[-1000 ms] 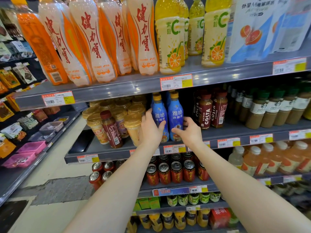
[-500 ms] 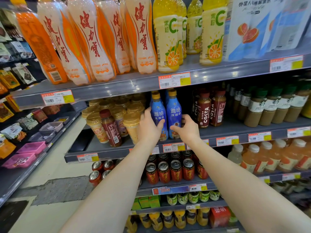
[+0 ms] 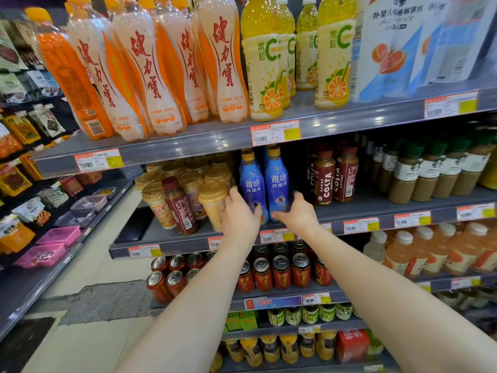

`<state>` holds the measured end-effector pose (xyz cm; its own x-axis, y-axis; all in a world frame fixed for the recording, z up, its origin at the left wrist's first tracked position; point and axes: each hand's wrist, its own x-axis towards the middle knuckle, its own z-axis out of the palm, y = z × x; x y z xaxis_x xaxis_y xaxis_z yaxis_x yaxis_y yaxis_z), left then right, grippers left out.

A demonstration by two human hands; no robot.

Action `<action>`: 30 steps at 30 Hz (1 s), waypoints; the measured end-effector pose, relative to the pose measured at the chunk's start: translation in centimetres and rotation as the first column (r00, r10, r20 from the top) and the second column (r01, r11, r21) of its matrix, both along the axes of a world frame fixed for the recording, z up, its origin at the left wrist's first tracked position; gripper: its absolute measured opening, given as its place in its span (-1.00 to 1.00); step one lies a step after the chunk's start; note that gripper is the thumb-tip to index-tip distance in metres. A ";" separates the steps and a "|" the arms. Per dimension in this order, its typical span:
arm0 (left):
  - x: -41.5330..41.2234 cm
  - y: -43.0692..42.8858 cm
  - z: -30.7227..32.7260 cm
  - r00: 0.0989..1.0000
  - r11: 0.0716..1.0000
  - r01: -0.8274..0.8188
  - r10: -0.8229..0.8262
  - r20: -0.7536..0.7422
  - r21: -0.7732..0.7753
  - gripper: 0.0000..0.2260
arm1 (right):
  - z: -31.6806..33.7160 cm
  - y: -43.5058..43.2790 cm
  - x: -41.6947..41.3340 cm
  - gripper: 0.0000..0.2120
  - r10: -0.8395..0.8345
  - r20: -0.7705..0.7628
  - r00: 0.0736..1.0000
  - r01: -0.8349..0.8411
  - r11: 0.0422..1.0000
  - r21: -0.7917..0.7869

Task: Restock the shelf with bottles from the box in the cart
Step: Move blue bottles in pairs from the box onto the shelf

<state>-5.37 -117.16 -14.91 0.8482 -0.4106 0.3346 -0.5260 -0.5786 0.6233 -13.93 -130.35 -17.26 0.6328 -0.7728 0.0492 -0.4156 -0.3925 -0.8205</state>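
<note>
Both arms reach forward to the second grey metal shelf (image 3: 376,211) of the store rack. Two blue plastic bottles with yellow caps stand upright side by side near the front edge of this shelf: the left blue bottle (image 3: 252,184) and the right blue bottle (image 3: 277,181), touching or nearly touching each other.

The left hand (image 3: 240,214) cups the left side of the left blue bottle — thumb across the lower front, fingers behind it and hidden. The right hand (image 3: 297,211) cups the right side of the right blue bottle, thumb at its base, fingers wrapped around the far side. Each grip is curved loosely against its bottle; whether either grip is fully clamped cannot be told.

Just beside the left hand, toward the left end of the shelf, stand tan lidded plastic drink cups (image 3: 212,200) and one dark red coffee bottle (image 3: 178,208). To the right of the blue pair — across a small gap — stand two dark brown coffee bottles with red caps (image 3: 336,176).

A red-and-yellow price label (image 3: 277,235) sits on the front edge below the hands.
</note>
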 end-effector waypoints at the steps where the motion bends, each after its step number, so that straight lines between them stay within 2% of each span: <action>1: -0.4 0.3 -0.2 1.000 1.000 -0.010 0.010 0.004 0.010 -0.34 | 0.0 0.0 -0.3 -0.19 0.006 -0.011 1.000 -0.006 1.000 -0.009; 6: -2.6 1.7 -0.9 0.999 0.993 -0.035 0.032 0.028 0.111 -0.49 | 0.0 0.0 -2.0 -0.20 0.053 -0.026 0.998 -0.055 0.996 -0.073; 11: -4.4 2.3 -1.3 0.992 0.976 -0.010 -0.017 0.123 0.217 -0.65 | -0.3 -0.2 -4.2 -0.28 0.088 -0.076 0.993 -0.098 0.986 -0.138; 17: -6.7 2.2 -1.6 0.976 0.926 0.087 -0.154 0.155 0.368 -0.67 | -0.3 -0.1 -8.1 -0.36 0.030 -0.100 0.994 -0.042 0.992 -0.116; 25: -9.8 1.8 -1.4 0.944 0.894 0.195 -0.282 0.169 0.405 -0.68 | 1.1 -0.6 -13.2 -0.40 -0.100 -0.109 0.989 0.084 0.987 -0.139; 30: -11.7 -0.4 -1.4 0.935 0.895 0.260 -0.327 0.136 0.362 -0.71 | 1.9 -2.9 -14.7 -0.42 -0.161 -0.041 0.986 0.155 0.980 -0.128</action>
